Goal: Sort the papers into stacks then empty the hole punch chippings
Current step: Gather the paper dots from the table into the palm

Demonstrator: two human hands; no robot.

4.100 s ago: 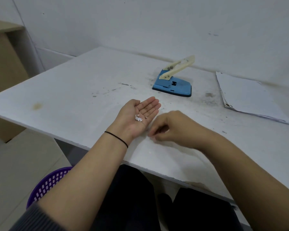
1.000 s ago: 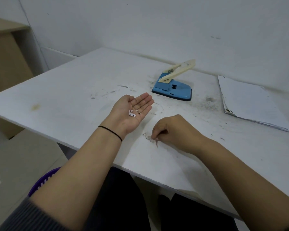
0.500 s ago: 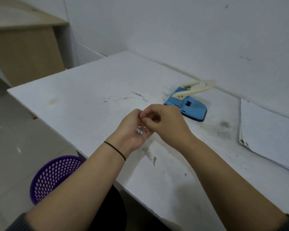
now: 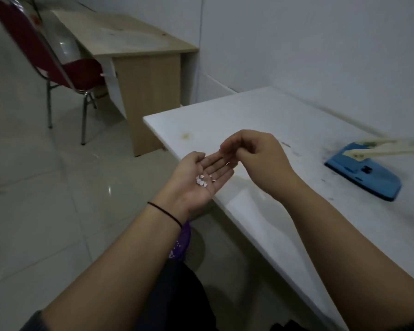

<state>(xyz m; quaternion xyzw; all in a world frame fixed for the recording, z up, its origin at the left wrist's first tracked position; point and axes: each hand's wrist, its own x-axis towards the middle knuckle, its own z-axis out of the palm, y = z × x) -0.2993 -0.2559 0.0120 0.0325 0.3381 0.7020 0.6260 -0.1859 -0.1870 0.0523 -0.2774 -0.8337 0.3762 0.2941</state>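
Centrally in the frame, a small cluster of white chippings (image 4: pixel 202 182) lies in the palm of the left hand (image 4: pixel 197 181). That hand is held palm up with fingers straight, carrying the chippings without curling round them, at the near left edge of the table (image 4: pixel 268 111). A thin black band (image 4: pixel 165 212) circles its wrist.

The right hand (image 4: pixel 258 156) hangs just above the left fingertips. Its fingers are curled and the fingertips are drawn together toward the thumb; whether a chipping is pinched between them cannot be told, as that area is blurred.

At the right edge of the frame, the punch (image 4: pixel 366 174) sits on the table, well apart from both hands. Its base is blue and its cream lever (image 4: pixel 387 146) is raised at an angle. Dark smudges mark the table surface round it.

Below the left wrist, a small part of a purple basket (image 4: pixel 182 242) shows on the floor (image 4: pixel 46 211), mostly hidden by the forearm.

In the upper left of the frame, a wooden desk (image 4: pixel 148 75) stands against the wall, with a red chair (image 4: pixel 65 58) on metal legs beside it. The floor is pale glossy tile.
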